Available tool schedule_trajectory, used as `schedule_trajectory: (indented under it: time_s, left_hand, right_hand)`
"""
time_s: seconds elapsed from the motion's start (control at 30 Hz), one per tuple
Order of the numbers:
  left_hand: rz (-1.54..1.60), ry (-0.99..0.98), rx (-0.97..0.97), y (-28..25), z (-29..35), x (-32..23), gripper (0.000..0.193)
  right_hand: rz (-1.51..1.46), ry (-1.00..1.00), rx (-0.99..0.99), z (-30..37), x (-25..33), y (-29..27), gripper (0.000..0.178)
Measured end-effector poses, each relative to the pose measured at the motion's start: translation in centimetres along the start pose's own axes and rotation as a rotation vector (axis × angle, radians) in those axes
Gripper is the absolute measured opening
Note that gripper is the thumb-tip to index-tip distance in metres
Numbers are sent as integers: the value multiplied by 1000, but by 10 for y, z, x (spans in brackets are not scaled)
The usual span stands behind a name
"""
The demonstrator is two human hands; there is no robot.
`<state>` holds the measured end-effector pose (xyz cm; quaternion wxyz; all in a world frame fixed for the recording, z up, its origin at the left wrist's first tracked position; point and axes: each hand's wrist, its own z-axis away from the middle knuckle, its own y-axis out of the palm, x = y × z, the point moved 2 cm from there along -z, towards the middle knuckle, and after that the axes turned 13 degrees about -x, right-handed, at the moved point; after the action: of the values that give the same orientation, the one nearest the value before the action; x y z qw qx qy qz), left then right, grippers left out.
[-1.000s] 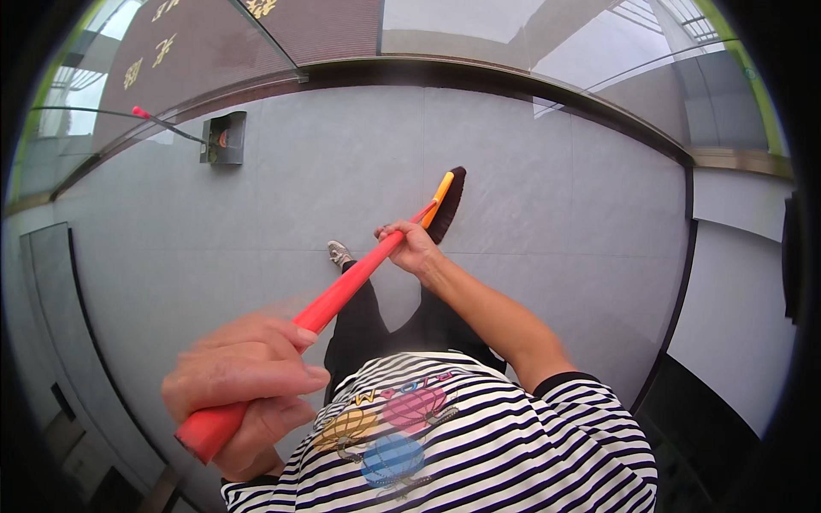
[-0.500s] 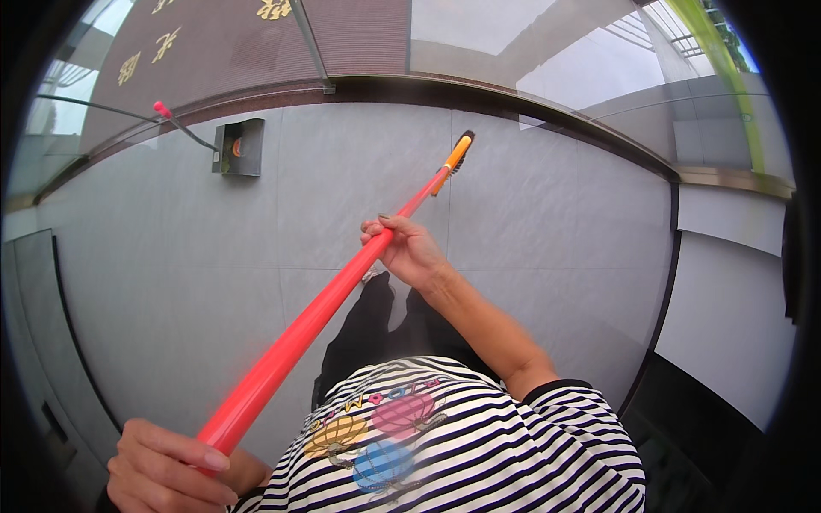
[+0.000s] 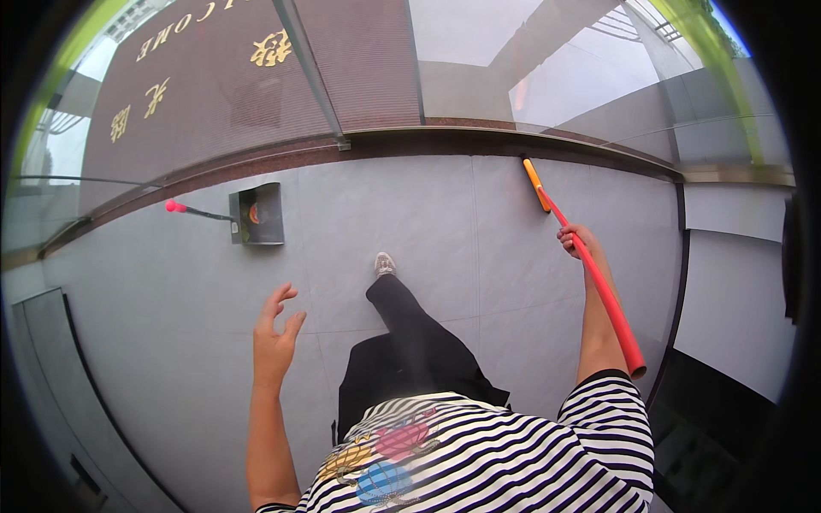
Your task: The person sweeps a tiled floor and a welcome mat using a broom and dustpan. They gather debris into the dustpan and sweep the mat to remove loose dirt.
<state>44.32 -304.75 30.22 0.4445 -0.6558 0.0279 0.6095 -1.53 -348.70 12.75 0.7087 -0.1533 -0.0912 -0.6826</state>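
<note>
While clasping one broom (image 3: 608, 295) in one right hand (image 3: 581, 241), with head beside one dark sill (image 3: 462, 142), holds one left hand (image 3: 279, 321) midair, with fingers apart, this side of one dustpan (image 3: 272, 209) and one shoe (image 3: 386, 264).

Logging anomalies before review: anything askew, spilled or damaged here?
Nothing stands out. The red-handled broom in the right hand looks intact, and the dustpan sits on the floor. The orange patch in it is too small to identify.
</note>
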Motion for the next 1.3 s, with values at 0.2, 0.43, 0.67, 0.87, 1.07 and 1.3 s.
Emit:
schedule_trajectory:
  time_s: [0.2,0.43,0.67,0.87,1.07,1.3]
  left_hand:
    - [109,-358,-353,-82,-92,129,44]
    - [-96,-360,-408,-144,-206,220,67]
    - [-121,31,-197,-152,-292,261,75]
    - [-65,93,-12,-154,-322,257,46]
    - [-155,149,163,-151,-349,259,15]
    - [-267,136,197,-147,-345,213,13]
  right_hand:
    - [291,-42,34,52,14,72,16]
    - [412,-10,95,98,-64,148,26]
    - [336,-65,74,196,-166,199,49]
    - [516,-235,12,232,-158,262,62]
    - [750,-263,33,168,-152,346,61]
    - [870,-158,-29,202,-181,290,67]
